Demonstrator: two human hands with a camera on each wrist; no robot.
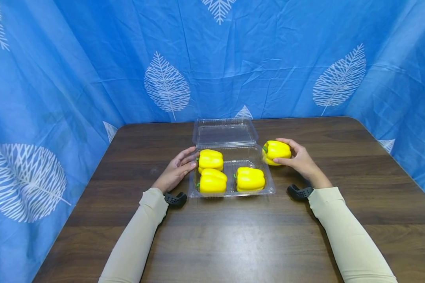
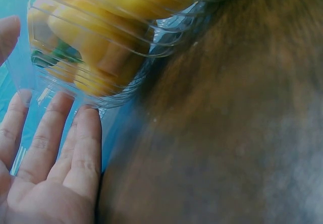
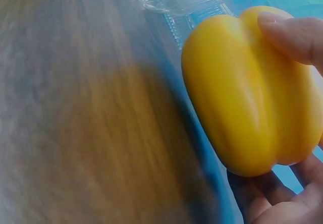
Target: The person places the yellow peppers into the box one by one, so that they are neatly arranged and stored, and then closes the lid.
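A clear plastic clamshell container (image 1: 233, 193) lies on the table with its lid (image 1: 225, 131) folded back. On its left side sit two yellow bell peppers, a rear one (image 1: 211, 159) and a front one (image 1: 213, 181); a third pepper (image 1: 250, 179) sits at front right. My left hand (image 1: 177, 169) rests its extended fingertips (image 2: 90, 114) against the container's left wall. My right hand (image 1: 302, 159) grips another yellow bell pepper (image 1: 277, 152) between thumb and fingers, by the container's right rear corner. In the right wrist view the thumb (image 3: 290, 35) presses on this pepper's side.
The dark wooden table (image 1: 212, 239) extends around the container. Behind it hangs a blue curtain (image 1: 233, 70) with white leaf prints, also along both sides. A black band is on each wrist, the left one (image 1: 176, 199) close to the container's front left corner.
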